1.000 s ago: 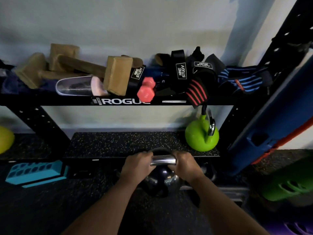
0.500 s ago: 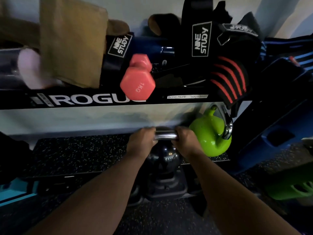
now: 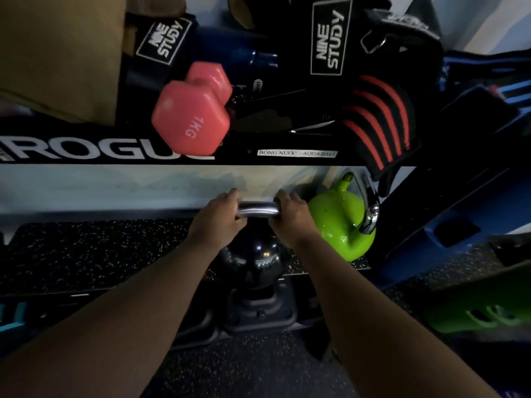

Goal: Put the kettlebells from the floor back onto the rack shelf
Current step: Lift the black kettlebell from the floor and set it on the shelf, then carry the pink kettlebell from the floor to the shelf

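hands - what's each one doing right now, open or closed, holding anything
Left hand: closed on the chrome handle of the black kettlebell.
Right hand: closed on the same handle, at its other end.

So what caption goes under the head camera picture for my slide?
Both hands, left hand and right hand, grip a black kettlebell beside the green kettlebell.
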The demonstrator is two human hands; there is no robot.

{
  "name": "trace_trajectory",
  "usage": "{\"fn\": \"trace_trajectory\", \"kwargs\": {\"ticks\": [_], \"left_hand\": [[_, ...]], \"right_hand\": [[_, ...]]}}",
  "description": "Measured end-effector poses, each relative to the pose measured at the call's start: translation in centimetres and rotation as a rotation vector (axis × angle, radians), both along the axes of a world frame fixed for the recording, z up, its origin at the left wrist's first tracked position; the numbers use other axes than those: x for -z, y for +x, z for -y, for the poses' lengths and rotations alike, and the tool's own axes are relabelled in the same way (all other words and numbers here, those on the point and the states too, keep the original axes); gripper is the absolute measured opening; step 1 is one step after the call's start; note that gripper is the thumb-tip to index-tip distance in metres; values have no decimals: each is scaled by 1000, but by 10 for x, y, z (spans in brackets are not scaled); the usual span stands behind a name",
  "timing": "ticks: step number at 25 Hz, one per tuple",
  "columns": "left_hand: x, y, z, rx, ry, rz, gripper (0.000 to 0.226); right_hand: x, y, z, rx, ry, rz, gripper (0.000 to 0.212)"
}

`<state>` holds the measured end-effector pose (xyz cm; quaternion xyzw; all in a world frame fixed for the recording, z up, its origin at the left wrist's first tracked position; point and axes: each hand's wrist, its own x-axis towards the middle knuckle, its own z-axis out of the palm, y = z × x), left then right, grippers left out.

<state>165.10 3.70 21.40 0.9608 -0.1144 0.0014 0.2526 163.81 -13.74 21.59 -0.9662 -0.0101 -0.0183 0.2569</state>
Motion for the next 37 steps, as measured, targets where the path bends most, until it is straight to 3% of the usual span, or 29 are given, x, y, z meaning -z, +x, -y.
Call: {"fn": "trace_trajectory", "kwargs": {"ticks": [2, 5, 9, 16, 24, 29, 37], "left_hand": [[-8, -11, -1, 9, -62, -97, 56], [-28, -36, -5, -17, 46, -94, 82], [-66, -82, -19, 9, 161, -21, 65], [-95, -174, -53, 43, 90, -163, 39], [18, -323, -136, 67, 66, -490, 35], [139, -424, -158, 56, 59, -713, 44], [283, -511, -131, 318, 292, -829, 68]], "right_hand": [[-18, -11, 0, -2, -35, -63, 47], [-48, -36, 1, -52, -109, -38, 59], [-74, -79, 0, -156, -152, -6, 54], [-86, -164, -22, -250, -142, -47, 43], [39, -322, -90, -287, -63, -375, 43], [147, -423, -119, -355, -51, -616, 42], [298, -537, -103, -417, -65, -891, 41]]}}
